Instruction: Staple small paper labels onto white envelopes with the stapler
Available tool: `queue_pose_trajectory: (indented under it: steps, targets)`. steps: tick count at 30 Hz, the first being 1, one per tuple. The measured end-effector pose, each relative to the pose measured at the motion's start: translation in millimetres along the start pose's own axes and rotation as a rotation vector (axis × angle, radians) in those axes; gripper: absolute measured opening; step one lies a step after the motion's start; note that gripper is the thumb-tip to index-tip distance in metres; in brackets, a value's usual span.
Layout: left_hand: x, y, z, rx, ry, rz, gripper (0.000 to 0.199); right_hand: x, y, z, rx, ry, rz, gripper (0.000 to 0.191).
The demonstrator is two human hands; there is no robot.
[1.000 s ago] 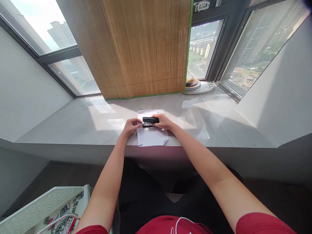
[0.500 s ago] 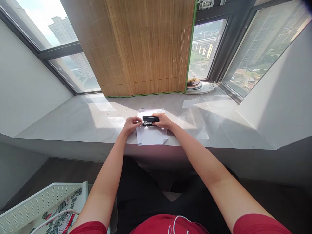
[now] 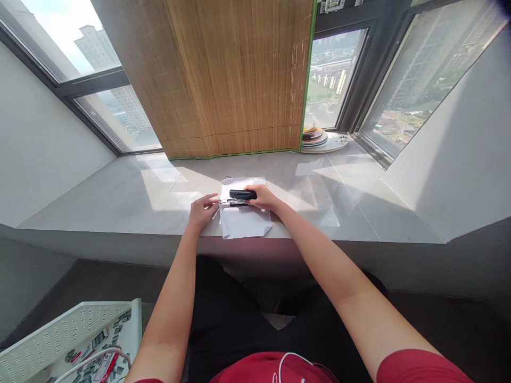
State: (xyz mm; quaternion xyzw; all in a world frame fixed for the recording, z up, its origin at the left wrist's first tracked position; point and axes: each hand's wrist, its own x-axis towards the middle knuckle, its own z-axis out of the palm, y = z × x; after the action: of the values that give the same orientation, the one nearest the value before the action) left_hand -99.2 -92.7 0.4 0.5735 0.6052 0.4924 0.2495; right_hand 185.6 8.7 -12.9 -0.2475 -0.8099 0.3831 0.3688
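Sheets of white paper point(image 3: 244, 222) lie on the grey window ledge in front of me. Over them my right hand point(image 3: 261, 197) grips the right end of a black stapler point(image 3: 242, 194), whose upper and lower parts are spread apart. A thin metallic part point(image 3: 227, 201) sticks out from the stapler's left side. At that metallic part is my left hand point(image 3: 203, 210), its fingertips pressed together near the left edge of the paper; what it holds, if anything, is too small to make out.
A bamboo blind point(image 3: 239, 80) hangs behind the ledge point(image 3: 99, 202). Stacked plates point(image 3: 315, 139) stand by the right window. At the lower left is a white basket point(image 3: 67, 330) with printed boxes and a cable.
My left hand has moved a little to the left, away from the stapler body, and the metallic part now extends further out at the left. My right hand keeps its hold.
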Motion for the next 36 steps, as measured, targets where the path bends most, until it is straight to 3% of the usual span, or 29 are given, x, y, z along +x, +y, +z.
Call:
queue_pose_trajectory:
  steps: [2,5,8,10,13,17,19,24,29,33,36]
  targets:
    - [-8.3,1.1,11.0,-0.039,0.046,-0.039,0.06,0.1,-0.1,0.6,-0.009,0.008,-0.003,0.026]
    - [-21.5,6.5,39.5,-0.115,0.082,-0.037,0.076,-0.1,-0.3,2.2,-0.022,-0.006,-0.021,0.027]
    - [-26.5,15.5,59.2,-0.123,0.028,0.008,0.092,0.1,-0.1,3.9,-0.027,-0.028,-0.065,0.03]
    - [-21.6,19.3,56.5,-0.107,-0.046,0.025,0.095,0.6,0.0,5.0,-0.032,-0.043,-0.08,0.031]
    - [-5.0,14.5,32.1,-0.081,-0.107,0.0,0.075,1.0,-0.1,6.6,-0.05,-0.049,-0.075,0.035]
    - [15.6,-5.6,3.2,0.037,0.264,-0.055,0.038,-0.3,-1.3,10.4,-0.138,0.013,-0.075,0.051]
    - [19.2,-13.1,2.1,0.184,0.308,-0.067,0.028,-1.3,-2.5,13.2,-0.168,0.003,-0.061,0.044]
    - [16.0,-15.7,14.7,0.516,0.183,-0.035,0.024,-9.3,-4.1,8.5,-0.164,-0.015,-0.015,0.034]
    - [15.7,-18.1,11.7,0.825,0.109,-0.024,0.039,-44.2,5.5,-38.4,-0.153,-0.035,0.019,0.039]
    - [17.0,-11.3,22.0,0.776,0.077,0.046,0.034,-70.8,13.4,-66.3,-0.16,0.095,0.049,0.042]
    - [17.7,5.5,53.4,0.586,-0.034,0.196,0.036,-76.4,14.6,-66.7,-0.184,0.138,0.047,0.048]
